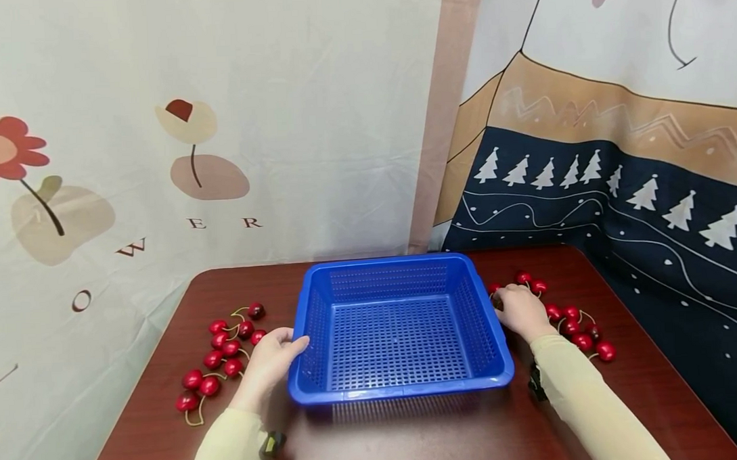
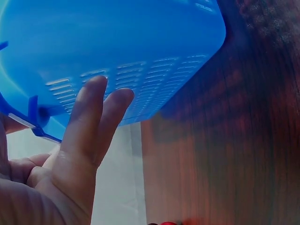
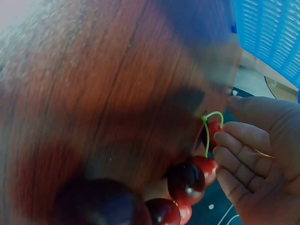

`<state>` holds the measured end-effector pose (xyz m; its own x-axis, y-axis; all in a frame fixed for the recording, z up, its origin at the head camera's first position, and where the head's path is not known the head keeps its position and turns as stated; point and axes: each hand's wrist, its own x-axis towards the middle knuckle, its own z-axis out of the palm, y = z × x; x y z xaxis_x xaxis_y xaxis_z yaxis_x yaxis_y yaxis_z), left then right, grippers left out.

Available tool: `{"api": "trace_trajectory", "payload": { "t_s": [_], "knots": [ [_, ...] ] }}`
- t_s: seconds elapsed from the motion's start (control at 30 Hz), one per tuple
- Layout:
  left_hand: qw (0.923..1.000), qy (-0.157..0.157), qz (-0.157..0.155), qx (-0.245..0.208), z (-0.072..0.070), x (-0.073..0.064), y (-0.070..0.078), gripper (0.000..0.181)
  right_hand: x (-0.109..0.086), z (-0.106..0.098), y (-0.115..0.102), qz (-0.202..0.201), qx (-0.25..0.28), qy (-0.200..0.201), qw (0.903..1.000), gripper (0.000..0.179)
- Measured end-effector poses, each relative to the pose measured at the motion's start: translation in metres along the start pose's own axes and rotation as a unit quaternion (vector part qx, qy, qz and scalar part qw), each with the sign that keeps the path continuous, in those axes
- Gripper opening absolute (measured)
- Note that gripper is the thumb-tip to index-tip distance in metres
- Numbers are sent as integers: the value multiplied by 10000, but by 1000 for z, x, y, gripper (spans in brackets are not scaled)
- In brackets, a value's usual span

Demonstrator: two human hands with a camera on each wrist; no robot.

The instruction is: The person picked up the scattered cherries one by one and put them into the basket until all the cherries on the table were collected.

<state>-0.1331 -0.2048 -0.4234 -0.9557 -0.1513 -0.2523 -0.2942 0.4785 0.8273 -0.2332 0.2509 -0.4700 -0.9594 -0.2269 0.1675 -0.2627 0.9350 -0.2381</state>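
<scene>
A blue plastic basket [image 1: 399,395] with perforated walls and floor is in the middle of the head view, with nothing inside. At its left rim, my left hand [image 1: 274,363] holds on with the thumb over the edge. Two fingers [image 2: 84,117] of that hand extend along the outer wall in the left wrist view. Beyond the basket's right side, my right hand [image 1: 522,312] reaches to red cherries [image 1: 570,326]. In the right wrist view its fingertips are against or very near cherries [image 3: 186,183] with green stems, thumb apart; exact contact is unclear.
More stemmed cherries [image 1: 220,359] lie in a group left of the basket on the brown wooden table [image 1: 412,445]. A pale printed cloth [image 1: 316,123] hangs behind, and a dark tree-patterned cloth [image 1: 587,209] hangs at the right.
</scene>
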Motion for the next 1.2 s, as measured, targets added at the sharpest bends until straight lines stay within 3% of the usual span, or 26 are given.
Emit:
{"api": "trace_trajectory", "payload": {
  "t_s": [0.37, 0.63, 1.0, 1.2],
  "knots": [
    [10000, 42, 74, -39, 1, 0, -3, 38, 6, 5, -7, 313, -343, -401, 9981, 16],
    [10000, 60, 16, 19, 1, -1, -2, 39, 10, 8, -8, 642, -306, -712, 9949, 16],
    [10000, 43, -64, -27, 1, -2, -2, 41, 11, 12, -7, 656, -229, -689, 9952, 18],
    [10000, 54, -24, -20, 1, -2, -3, 40, 12, 7, -9, 940, -195, -727, 9927, 16]
  ]
}}
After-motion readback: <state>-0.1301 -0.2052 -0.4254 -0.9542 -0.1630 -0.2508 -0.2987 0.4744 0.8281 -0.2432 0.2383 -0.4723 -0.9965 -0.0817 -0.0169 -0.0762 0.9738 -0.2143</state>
